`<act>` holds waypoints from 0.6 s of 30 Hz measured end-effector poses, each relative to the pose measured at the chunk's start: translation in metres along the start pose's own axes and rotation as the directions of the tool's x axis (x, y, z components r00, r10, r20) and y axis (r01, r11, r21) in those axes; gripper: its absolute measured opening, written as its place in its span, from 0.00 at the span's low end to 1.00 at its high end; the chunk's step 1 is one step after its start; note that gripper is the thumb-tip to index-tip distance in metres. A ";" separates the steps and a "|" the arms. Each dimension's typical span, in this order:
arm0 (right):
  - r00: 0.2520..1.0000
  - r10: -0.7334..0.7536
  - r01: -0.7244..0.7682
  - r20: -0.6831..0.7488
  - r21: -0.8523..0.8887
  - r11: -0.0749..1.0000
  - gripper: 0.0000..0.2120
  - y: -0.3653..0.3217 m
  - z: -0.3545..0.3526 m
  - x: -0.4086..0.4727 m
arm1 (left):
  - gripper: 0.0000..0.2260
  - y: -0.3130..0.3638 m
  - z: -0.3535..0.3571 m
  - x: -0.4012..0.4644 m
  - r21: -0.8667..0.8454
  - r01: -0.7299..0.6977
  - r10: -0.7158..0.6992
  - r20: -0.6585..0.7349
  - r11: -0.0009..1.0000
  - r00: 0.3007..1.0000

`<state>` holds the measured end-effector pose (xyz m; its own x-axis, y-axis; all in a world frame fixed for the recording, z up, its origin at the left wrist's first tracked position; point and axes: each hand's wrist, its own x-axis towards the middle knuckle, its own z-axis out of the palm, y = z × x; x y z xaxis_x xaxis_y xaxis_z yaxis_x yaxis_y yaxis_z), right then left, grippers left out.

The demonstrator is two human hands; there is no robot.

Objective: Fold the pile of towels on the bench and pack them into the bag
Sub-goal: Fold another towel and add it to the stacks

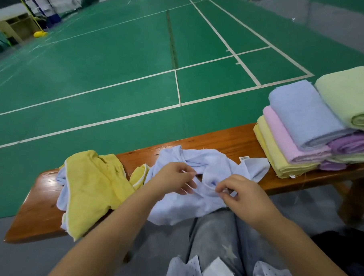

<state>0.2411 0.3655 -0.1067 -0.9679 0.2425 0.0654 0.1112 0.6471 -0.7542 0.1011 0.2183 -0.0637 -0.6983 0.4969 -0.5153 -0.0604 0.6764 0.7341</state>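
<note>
A crumpled pale blue towel (207,166) lies in the middle of the wooden bench (222,139) and hangs over its near edge. My left hand (173,178) pinches a fold of it on the left. My right hand (239,192) pinches the same towel close beside it, fingers closed on the cloth. A rumpled yellow towel (93,188) with another blue one under it lies at the bench's left end. A stack of folded towels (306,126), yellow, pink, blue, purple and green, sits at the right end. No bag is recognisable.
Behind the bench spreads a green court floor (117,72) with white lines. My knee in grey trousers (216,239) is against the bench front. A dark object (347,245) lies on the grey floor at the lower right. Yellow net post (40,34) stands far left.
</note>
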 end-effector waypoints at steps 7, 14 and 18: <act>1.000 0.001 -0.003 0.030 0.060 0.998 0.05 0.016 -0.007 -0.009 | 0.09 -0.016 -0.044 0.106 0.409 0.118 0.046 -0.369 0.905 0.928; 0.999 0.042 -0.041 -0.012 0.066 0.997 0.05 0.032 -0.014 -0.015 | 0.11 -0.025 -0.036 0.128 0.444 0.135 0.020 -0.328 0.886 0.944; 0.998 0.051 -0.049 -0.031 0.058 0.997 0.04 0.030 -0.016 -0.011 | 0.05 -0.019 -0.048 0.125 0.271 0.053 0.066 -0.414 0.961 0.908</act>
<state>0.2588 0.3939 -0.1196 -0.9535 0.2975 0.0473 0.1453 0.5916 -0.7930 -0.0192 0.2412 -0.1203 -0.9332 0.2710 -0.2361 0.0981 0.8239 0.5582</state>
